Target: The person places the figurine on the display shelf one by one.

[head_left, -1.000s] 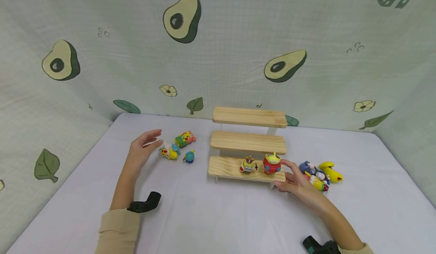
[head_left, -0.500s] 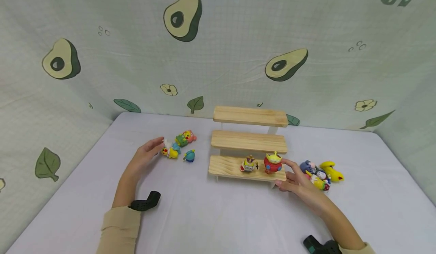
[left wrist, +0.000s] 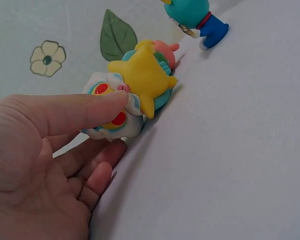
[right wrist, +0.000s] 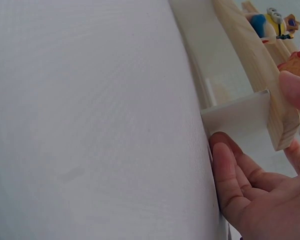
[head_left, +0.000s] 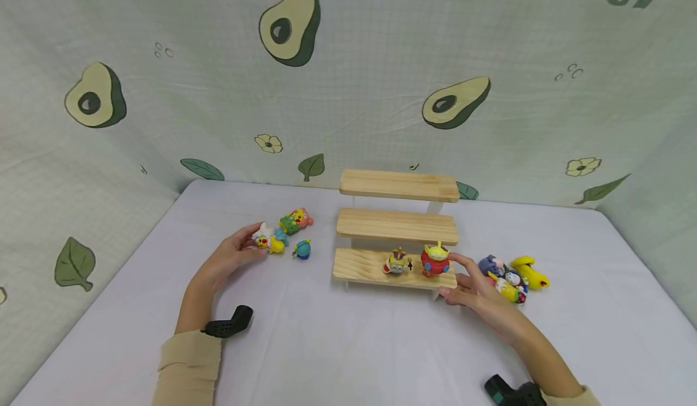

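My left hand (head_left: 234,253) pinches a white, yellow and red figurine (left wrist: 140,75), thumb across its front and fingers behind, as the left wrist view shows. Beside it lie a green-and-pink figurine (head_left: 296,220) and a small blue one (head_left: 302,249). At the right end of a three-tier wooden display shelf (head_left: 396,227), my right hand (head_left: 479,297) grips the lowest board's end, its thumb at the board's edge. A red alien figurine (head_left: 435,262) with a yellow-green head and a crowned minion figurine (head_left: 395,264) stand on that board.
To the right of the shelf lies a pile of several figurines (head_left: 509,282), with a yellow one (head_left: 530,274) at its edge. A white cloth covers the table (head_left: 337,345). An avocado-print curtain (head_left: 359,61) rises behind it.
My left hand has moved down and right to the figurine and closed its thumb and fingers on it. The figurine has tilted slightly. My right hand has kept its place on the shelf.
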A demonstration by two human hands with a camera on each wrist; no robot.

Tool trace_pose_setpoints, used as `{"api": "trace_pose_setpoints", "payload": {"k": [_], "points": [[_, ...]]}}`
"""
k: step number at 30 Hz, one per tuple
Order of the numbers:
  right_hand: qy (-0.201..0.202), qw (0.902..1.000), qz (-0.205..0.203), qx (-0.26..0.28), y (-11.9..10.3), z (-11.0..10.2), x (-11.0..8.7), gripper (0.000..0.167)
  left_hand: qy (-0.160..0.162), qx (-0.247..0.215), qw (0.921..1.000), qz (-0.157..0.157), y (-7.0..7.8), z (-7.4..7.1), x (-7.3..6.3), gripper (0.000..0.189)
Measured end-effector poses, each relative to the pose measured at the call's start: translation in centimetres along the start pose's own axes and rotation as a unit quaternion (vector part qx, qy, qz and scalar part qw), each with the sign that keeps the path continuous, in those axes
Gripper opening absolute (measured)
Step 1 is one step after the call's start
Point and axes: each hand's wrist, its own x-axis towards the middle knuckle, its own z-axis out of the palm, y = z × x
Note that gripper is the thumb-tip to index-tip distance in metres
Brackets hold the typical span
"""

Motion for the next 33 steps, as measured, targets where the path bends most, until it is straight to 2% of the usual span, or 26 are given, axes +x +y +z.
{"api": "trace_pose_setpoints", "payload": {"k": [8,14,24,33], "points": [[0.001,1.0,0.002,0.003,-0.07,0.04,0.0,0.076,0.0,0.032,0.9995,0.006,0.14,0.42,0.07,0.07],[0.001,1.0,-0.002,0.005,-0.03,0.03,0.03,0.076,0.012,0.055,0.9983,0.012,0.06,0.52,0.29,0.066],[0.0,1.0,0.003,-0.001,0.07,0.01,0.09,0.076,0.029,0.069,0.9972,0.009,-0.23,0.63,0.37,0.065],[0.002,1.0,0.004,0.0,0.03,0.04,0.07,0.076,0.048,0.098,0.9939,0.01,0.23,0.94,0.29,0.061]]}}
